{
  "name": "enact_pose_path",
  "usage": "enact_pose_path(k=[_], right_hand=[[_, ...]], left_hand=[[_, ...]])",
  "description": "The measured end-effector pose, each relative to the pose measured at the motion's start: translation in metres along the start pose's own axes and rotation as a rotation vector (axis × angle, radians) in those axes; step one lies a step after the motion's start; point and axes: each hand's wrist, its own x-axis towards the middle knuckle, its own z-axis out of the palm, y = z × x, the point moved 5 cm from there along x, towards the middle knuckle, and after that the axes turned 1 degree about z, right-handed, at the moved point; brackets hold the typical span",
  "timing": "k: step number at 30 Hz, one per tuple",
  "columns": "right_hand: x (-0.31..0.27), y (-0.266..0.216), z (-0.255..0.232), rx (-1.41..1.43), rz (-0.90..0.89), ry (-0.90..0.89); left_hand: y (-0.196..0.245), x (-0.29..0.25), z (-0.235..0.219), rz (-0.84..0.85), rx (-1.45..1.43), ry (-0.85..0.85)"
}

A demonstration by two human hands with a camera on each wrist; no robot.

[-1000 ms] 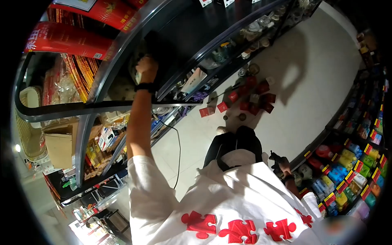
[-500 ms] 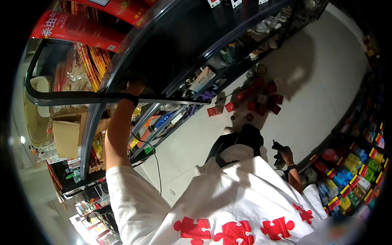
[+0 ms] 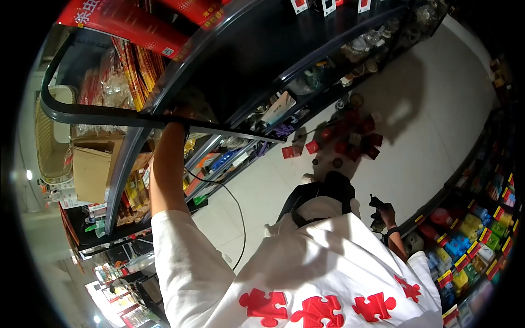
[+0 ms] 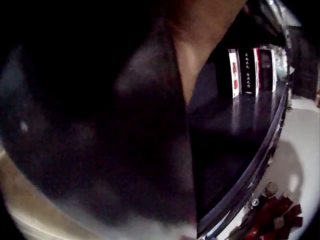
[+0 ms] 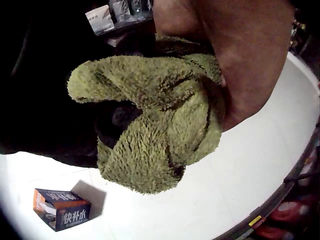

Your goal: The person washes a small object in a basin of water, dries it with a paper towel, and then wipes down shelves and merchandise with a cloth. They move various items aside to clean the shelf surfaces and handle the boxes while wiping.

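The left hand (image 3: pixel 185 112) reaches over the curved shelf rail (image 3: pixel 104 116) into a dark shelf (image 3: pixel 240 60); shadow and the rail obscure its fingers. In the left wrist view, some skin of the left hand (image 4: pixel 202 35) shows beside a large blurred dark surface (image 4: pixel 110 135); whether it holds anything cannot be told. The right hand (image 5: pixel 240 55) grips a bunched, fuzzy green cloth (image 5: pixel 150 145), which hangs in folds with a dark part between them. Low at the person's side in the head view, the right hand (image 3: pixel 387 214) holds a dark-looking bundle.
Red boxes (image 3: pixel 355 139) lie on the pale floor (image 3: pixel 415 136) beside the shelves. Upright boxes (image 4: pixel 248 72) stand along the dark shelf. A dark carton (image 5: pixel 62 209) is on the floor. Stocked shelves (image 3: pixel 465 235) line the right; a cable (image 3: pixel 240 213) hangs near the left arm.
The left hand, plainly visible over the shelf a second ago, has drawn back toward the rail and into shadow. The head view has shifted slightly. The right hand remains low at the side.
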Motion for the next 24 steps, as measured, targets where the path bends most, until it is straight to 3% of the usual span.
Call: enact_pose_path(k=[1,5,8,11,16,18,20,23,24], right_hand=[[0.002,0.017,0.0,0.227,0.264,-0.001],[0.001,0.043,0.002,0.227,0.253,-0.005],[0.009,0.096,0.009,0.019,0.123,0.045],[0.008,0.114,0.012,-0.058,0.274,0.082],[-0.013,0.038,0.017,0.024,0.327,0.081],[-0.013,0.035,0.019,0.079,0.358,0.084],[0.0,0.064,0.016,-0.05,0.123,0.133],[0.013,0.074,0.013,-0.087,0.244,0.069],[0.014,0.071,0.013,-0.088,0.247,0.067]], left_hand=[[0.001,0.001,0.0,0.001,-0.01,-0.002],[0.0,0.003,0.002,-0.007,-0.063,-0.007],[-0.001,0.005,0.003,-0.013,-0.1,-0.008],[-0.002,0.007,0.004,-0.02,-0.142,-0.007],[-0.005,0.018,0.011,-0.009,-0.236,0.018],[-0.002,0.027,0.02,0.016,-0.311,0.058],[0.013,0.03,0.019,0.067,-0.365,0.099],[0.087,-0.033,-0.078,0.111,-0.121,-0.035],[0.1,-0.038,-0.071,0.112,-0.121,-0.039]])
